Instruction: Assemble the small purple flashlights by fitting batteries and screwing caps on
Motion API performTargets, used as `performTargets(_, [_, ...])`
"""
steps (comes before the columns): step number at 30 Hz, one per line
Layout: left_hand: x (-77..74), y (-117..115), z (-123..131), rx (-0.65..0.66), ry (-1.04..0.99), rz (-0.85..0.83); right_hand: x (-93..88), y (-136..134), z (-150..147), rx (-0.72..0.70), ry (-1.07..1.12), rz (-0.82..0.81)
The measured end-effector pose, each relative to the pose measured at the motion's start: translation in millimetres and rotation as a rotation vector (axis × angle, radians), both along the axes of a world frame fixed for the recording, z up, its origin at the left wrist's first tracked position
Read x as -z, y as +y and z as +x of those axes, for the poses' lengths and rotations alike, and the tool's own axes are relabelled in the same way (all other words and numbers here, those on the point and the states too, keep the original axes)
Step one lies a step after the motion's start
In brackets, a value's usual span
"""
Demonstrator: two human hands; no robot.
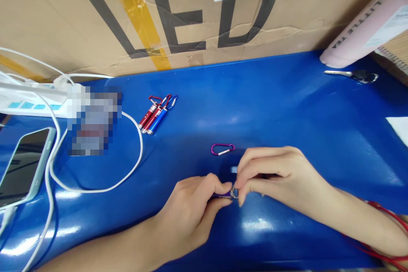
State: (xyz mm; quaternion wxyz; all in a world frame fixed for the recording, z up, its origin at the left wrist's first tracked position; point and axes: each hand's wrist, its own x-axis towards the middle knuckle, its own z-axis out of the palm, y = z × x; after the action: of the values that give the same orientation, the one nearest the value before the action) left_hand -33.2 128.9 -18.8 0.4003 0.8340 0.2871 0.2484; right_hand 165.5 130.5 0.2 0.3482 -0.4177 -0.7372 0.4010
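A slim purple keychain light is gripped between the thumb and fingers of my left hand, which covers most of its body. At its right end sits a small metal ring. My right hand pinches this ring between thumb and fingertips, so part of it is hidden. Just beyond my hands, a purple carabiner with a silver gate lies apart on the blue table. Farther left, two red keychain lights and a blue keychain light lie side by side, with carabiners at their upper ends.
A cardboard box marked LED walls off the back of the blue table. White cables loop around a phone and a power strip at left. A pink bottle and a key lie at back right.
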Motion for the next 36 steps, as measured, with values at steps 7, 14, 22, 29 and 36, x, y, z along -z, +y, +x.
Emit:
performTargets(7, [2.6, -1.9, -0.1, 0.002, -0.028, 0.037, 1.9, -0.8, 0.4, 0.008, -0.028, -0.06])
performTargets(14, [2.8, -3.4, 4.0, -0.082, -0.123, 0.074, -2.0, -2.5, -4.9, 0.128, 0.053, -0.193])
performTargets(22, [2.7, -4.8, 5.9, -0.135, -0.119, 0.169, -3.8, -4.0, -10.3, 0.236, 0.146, -0.555])
performTargets(29, [3.0, -5.2, 6.0, -0.133, -0.085, 0.125, -7.3, 2.0, -6.8, 0.216, 0.105, -0.686])
performTargets(36, [-4.4, -5.6, 4.7, -0.179, -0.093, -0.054, -3.8, 1.8, -7.7, 0.229, -0.015, -0.617])
